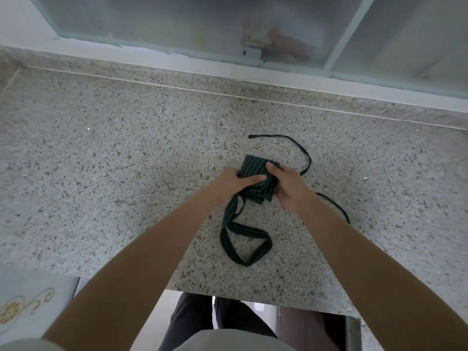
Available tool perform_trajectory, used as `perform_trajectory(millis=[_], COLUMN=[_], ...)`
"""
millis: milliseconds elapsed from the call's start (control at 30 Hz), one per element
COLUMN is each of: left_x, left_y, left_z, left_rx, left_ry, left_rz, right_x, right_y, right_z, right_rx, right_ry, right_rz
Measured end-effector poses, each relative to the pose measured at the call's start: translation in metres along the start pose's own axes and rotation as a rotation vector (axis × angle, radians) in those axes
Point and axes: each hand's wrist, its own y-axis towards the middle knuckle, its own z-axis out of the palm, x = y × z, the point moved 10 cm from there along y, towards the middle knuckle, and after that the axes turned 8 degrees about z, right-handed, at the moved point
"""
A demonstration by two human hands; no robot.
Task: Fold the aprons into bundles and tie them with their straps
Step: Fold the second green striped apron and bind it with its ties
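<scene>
surface [126, 153]: speckled stone, carrying the one apron in view, just right of its centre.
apron bundle [255, 171]: dark green striped cloth folded small, long axis running away from the person, clasped between both hands.
left hand [234, 182]: fingers curled round the bundle's left edge, thumb laid across its top.
right hand [288, 186]: grips the bundle's right side, thumb on top.
wide strap loop [243, 239]: trails from the bundle's near end toward the person, below the left hand.
thin strap [298, 148]: curves off beyond and right of the bundle; the right hand is nearer, so wrapping likely starts there.
</scene>
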Motion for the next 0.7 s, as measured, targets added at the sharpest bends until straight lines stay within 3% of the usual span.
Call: perform_trajectory(millis=[200,333,400,567,633,700], left_x=[-0.046,-0.074,-0.087,-0.120,-0.128,-0.133], left_y=[-0.024,-0.048,-0.060,-0.093,-0.099,-0.105], left_z=[-0.044,-0.083,-0.100,-0.140,-0.158,-0.182], left_rx=[-0.094,-0.141,-0.110,-0.038,-0.091,-0.244], left_ry=[-0.015,-0.007,0.000,0.053,0.020,-0.157], left_rz=[0.089,0.169,0.202,0.273,0.298,0.326], right_x=[0.046,0.096,0.109,0.110,0.122,0.137], right_y=[-0.024,-0.045,-0.053,-0.071,-0.083,-0.091], right_z=[0.041,0.063,0.081,0.133,0.147,0.156], right_rx=[0.048,-0.133,-0.095,0.178,0.158,0.106], right_ry=[-0.050,-0.493,-0.617,-0.620,-0.676,-0.594], right_rz=[-0.172,-0.388,-0.398,-0.291,-0.354,-0.417])
